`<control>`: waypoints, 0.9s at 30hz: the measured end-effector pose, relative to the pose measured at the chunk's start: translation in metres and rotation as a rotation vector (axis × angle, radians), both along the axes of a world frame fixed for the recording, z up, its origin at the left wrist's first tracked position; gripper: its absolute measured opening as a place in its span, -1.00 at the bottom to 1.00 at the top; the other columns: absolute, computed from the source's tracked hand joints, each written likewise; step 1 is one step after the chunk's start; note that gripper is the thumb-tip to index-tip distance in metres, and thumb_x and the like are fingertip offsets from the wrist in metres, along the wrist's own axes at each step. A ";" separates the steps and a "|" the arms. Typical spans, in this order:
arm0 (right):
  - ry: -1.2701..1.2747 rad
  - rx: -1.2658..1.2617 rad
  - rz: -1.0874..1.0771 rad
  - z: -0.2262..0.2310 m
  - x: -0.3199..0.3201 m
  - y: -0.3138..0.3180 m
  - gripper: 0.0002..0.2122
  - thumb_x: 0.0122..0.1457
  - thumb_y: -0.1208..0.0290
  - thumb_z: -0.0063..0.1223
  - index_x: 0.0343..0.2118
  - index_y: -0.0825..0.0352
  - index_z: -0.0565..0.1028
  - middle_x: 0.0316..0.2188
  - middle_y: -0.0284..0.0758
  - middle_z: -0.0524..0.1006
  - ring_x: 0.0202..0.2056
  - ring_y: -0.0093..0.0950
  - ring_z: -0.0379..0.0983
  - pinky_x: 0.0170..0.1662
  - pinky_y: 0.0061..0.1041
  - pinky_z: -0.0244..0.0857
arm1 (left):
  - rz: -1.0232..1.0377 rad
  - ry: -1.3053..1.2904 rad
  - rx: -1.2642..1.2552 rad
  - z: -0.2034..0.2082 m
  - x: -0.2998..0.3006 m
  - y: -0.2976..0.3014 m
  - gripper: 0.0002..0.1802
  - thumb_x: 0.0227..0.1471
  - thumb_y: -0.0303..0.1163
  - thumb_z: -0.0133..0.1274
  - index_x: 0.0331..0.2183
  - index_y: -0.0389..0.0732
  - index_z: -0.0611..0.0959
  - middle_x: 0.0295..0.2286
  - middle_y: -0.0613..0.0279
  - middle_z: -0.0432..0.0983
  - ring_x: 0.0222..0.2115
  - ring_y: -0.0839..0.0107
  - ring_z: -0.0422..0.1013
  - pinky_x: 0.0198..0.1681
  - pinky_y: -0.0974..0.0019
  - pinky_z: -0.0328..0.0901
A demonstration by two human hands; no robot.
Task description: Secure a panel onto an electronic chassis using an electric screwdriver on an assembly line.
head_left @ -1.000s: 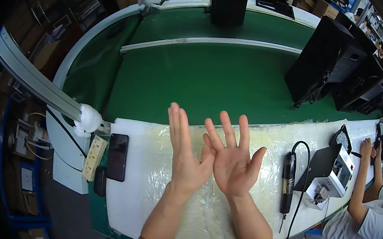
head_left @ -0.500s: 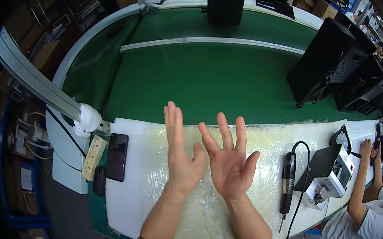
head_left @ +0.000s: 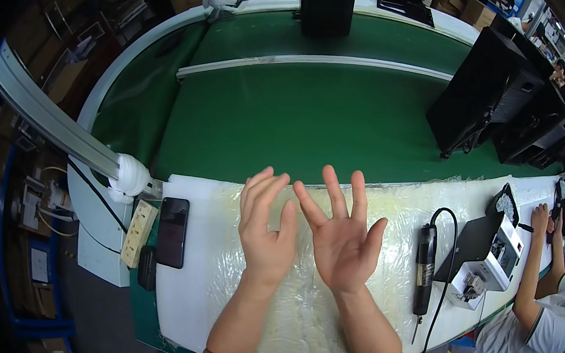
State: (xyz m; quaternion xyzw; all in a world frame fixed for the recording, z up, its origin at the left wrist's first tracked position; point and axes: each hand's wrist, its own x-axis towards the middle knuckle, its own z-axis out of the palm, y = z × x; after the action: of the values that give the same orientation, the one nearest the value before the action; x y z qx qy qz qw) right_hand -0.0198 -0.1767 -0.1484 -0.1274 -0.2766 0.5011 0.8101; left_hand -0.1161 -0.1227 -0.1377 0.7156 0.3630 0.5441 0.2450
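Both of my hands are raised over a bench pad (head_left: 213,314) covered in clear plastic film. My left hand (head_left: 266,237) holds nothing; its fingers curve a little and the thumb stands apart from them. Beside it, my right hand (head_left: 345,248) shows its palm, with the fingers and thumb spread and nothing in them. The two hands do not touch. To the right of my right hand lies a black electric screwdriver (head_left: 424,271) with a cable, its bit toward the near edge. A dark smartphone (head_left: 172,232) lies on the pad's left side.
A green conveyor belt (head_left: 288,122) runs beyond the pad. Tall black cases (head_left: 484,94) stand on it at right, and another black case (head_left: 326,5) farther back. A white-and-black device (head_left: 494,257) sits right. A power strip (head_left: 139,234) lies left. A co-worker's arm (head_left: 533,279) reaches in from the right.
My left hand has turned and its straight fingers now bend. My right hand has shifted slightly right, still spread. The far black case has moved a little left, and the right-hand case slightly right.
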 end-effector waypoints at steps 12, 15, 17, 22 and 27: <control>-0.312 -0.040 -0.113 0.000 0.002 -0.002 -0.25 0.29 -0.29 -0.49 0.40 0.07 -0.23 0.38 -0.05 -0.11 0.25 0.18 0.08 0.34 0.05 -0.18 | 0.062 0.253 0.139 0.006 -0.008 0.005 -0.83 -0.12 -0.55 0.28 -0.37 -0.26 0.70 -0.34 0.22 0.49 -0.25 0.22 0.40 -0.07 0.21 0.32; -0.390 -0.084 -0.153 0.000 0.004 -0.003 -0.23 0.28 -0.29 -0.49 0.40 0.09 -0.27 0.38 -0.03 -0.11 0.24 0.17 0.11 0.34 0.05 -0.18 | 0.099 0.329 0.296 0.000 -0.005 0.008 -0.88 -0.06 -0.51 0.23 -0.38 -0.27 0.66 -0.36 0.23 0.48 -0.27 0.20 0.40 -0.07 0.18 0.31; -0.404 -0.112 -0.144 -0.004 0.006 -0.001 -0.24 0.28 -0.30 -0.50 0.40 0.08 -0.24 0.38 -0.04 -0.10 0.24 0.16 0.13 0.33 0.04 -0.17 | 0.122 0.349 0.329 -0.009 0.000 0.010 -0.92 0.02 -0.48 0.18 -0.39 -0.28 0.62 -0.36 0.22 0.47 -0.27 0.17 0.39 -0.07 0.17 0.31; -0.153 -0.123 -0.018 0.000 0.012 -0.003 -0.30 0.31 -0.25 -0.50 0.39 0.07 -0.13 0.38 -0.08 -0.06 0.24 0.13 0.14 0.32 -0.01 -0.13 | 0.191 0.085 -0.171 -0.025 -0.001 0.018 -0.91 0.14 -0.45 0.04 -0.38 -0.26 0.54 -0.33 0.21 0.48 -0.25 0.23 0.39 0.02 0.06 0.24; -0.008 -0.125 -0.052 0.004 0.022 -0.003 -0.37 0.36 -0.16 -0.50 0.37 0.11 -0.01 0.36 -0.08 0.02 0.29 0.05 0.08 0.33 -0.06 -0.15 | -0.135 -0.338 -0.753 -0.018 -0.018 0.027 -0.67 0.18 -0.49 -0.08 0.00 -0.30 0.44 0.03 0.04 0.37 0.11 0.19 0.23 0.19 0.00 0.14</control>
State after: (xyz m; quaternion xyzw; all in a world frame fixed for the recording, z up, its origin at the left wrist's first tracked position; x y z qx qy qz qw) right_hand 0.0020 -0.1802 -0.1441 -0.1868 -0.2444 0.4957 0.8122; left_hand -0.1337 -0.0959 -0.1557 0.4991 0.4435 0.4659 0.5806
